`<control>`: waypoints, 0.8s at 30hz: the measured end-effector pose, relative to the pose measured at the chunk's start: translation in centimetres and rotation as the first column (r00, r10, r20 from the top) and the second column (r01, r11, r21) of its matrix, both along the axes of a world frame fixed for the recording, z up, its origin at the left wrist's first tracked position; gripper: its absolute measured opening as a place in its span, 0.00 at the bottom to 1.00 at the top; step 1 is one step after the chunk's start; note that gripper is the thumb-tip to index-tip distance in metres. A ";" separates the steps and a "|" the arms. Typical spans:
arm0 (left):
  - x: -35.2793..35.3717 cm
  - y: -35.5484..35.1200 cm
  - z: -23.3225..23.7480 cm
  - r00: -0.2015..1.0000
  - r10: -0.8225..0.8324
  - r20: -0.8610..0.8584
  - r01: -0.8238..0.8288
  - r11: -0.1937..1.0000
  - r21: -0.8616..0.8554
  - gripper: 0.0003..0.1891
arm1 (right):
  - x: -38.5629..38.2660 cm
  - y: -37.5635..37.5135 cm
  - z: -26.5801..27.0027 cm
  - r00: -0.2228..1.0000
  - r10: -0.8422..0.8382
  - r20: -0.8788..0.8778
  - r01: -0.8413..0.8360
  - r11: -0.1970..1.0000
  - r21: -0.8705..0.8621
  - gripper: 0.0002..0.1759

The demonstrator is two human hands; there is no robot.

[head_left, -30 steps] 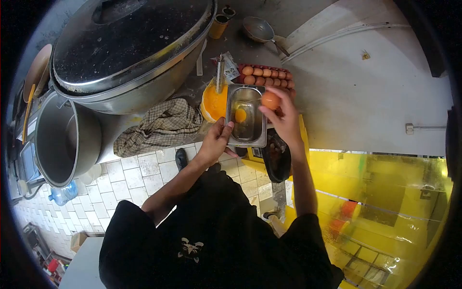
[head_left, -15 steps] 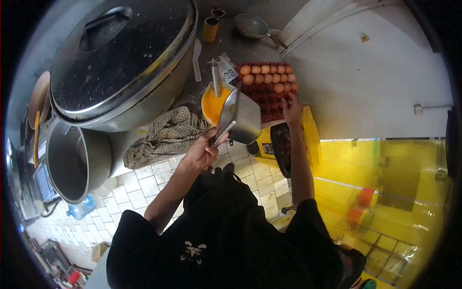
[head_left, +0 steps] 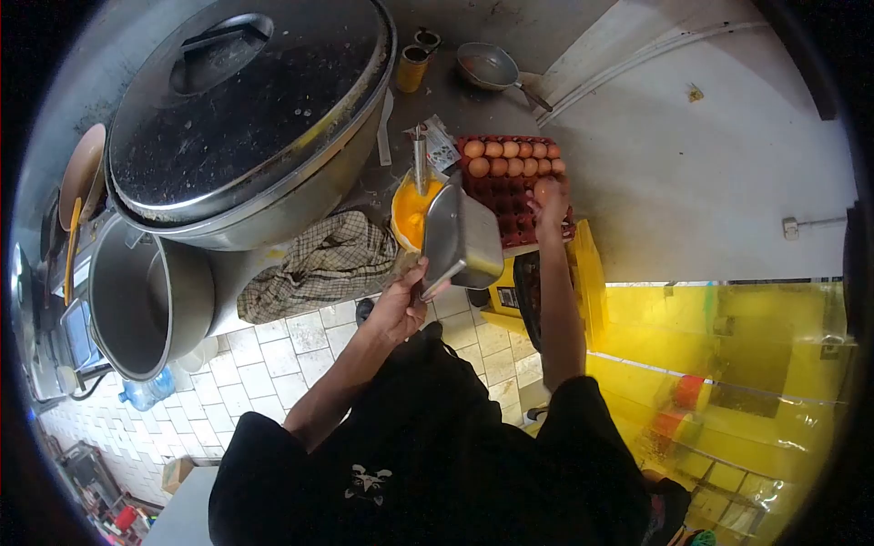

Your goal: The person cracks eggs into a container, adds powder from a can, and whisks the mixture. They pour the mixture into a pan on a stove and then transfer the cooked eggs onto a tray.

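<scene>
L hand (head_left: 398, 309): fingers clamped on metal pan (head_left: 480, 241), tipped by bowl (head_left: 407, 216) w/ yellow mix; prob. pouring step. R hand (head_left: 553, 211) at egg tray (head_left: 496, 202), fingers closed approx. round an egg (head_left: 543, 189); lifting it calls for light grip, IMO.

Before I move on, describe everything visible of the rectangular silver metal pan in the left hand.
The rectangular pan looks like smooth stainless steel, deep-walled, with rounded corners and a flat rim. It is tipped on its side, mouth towards the pale-rimmed bowl of orange-yellow liquid. The left hand grips its near rim. I can't tell whether anything remains inside.
</scene>
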State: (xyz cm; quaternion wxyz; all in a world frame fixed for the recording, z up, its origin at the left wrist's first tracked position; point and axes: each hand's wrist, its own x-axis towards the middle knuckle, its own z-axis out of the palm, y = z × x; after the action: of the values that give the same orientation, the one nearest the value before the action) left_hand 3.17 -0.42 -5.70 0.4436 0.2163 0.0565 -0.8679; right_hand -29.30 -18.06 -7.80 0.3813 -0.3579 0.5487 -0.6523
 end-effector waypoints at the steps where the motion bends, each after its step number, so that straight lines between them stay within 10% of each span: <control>1: -0.2 -0.3 0.7 0.985 -0.030 0.170 0.041 0.997 -0.064 0.13 | 1.3 1.8 1.5 0.846 0.009 0.533 -0.027 0.999 0.026 0.22; 4: -1.0 -1.1 4.2 0.897 -0.039 0.440 0.152 0.962 -0.225 0.14 | 3.2 7.0 3.4 0.623 0.242 0.744 -0.228 0.966 -0.123 0.19; 7: -2.1 -1.0 5.2 0.784 0.013 0.621 0.209 0.936 -0.283 0.15 | 6.6 10.4 6.8 0.829 0.097 0.551 -0.187 0.976 0.110 0.13; 10: -2.8 -0.8 5.4 0.770 0.035 0.637 0.243 0.907 -0.345 0.15 | 11.1 12.5 9.3 0.967 0.119 -0.227 -0.131 0.991 -0.037 0.11; 14: -3.0 -0.7 5.3 0.781 0.043 0.624 0.262 0.883 -0.390 0.14 | 10.8 13.4 10.8 0.987 -0.152 0.043 0.149 0.987 0.051 0.09; 18: -3.3 -0.5 6.3 0.750 0.065 0.658 0.238 0.902 -0.360 0.14 | 11.1 13.8 10.9 0.925 0.102 -0.367 -0.143 0.986 -0.087 0.05; 21: -3.2 -0.3 5.9 0.747 0.057 0.663 0.257 0.894 -0.367 0.14 | 11.7 13.9 12.6 0.995 -0.100 0.004 0.100 0.994 -0.052 0.04; 24: -3.2 -0.1 5.6 0.750 0.050 0.660 0.254 0.899 -0.356 0.14 | 11.4 13.4 10.9 0.948 0.018 -0.318 -0.042 0.997 -0.069 0.06</control>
State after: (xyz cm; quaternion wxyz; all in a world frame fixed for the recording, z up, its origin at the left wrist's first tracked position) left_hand -0.07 -0.56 -0.06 0.4215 0.4067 -0.3043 -0.7512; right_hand -17.86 -4.65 3.06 0.2843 -0.4804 0.5724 -0.6007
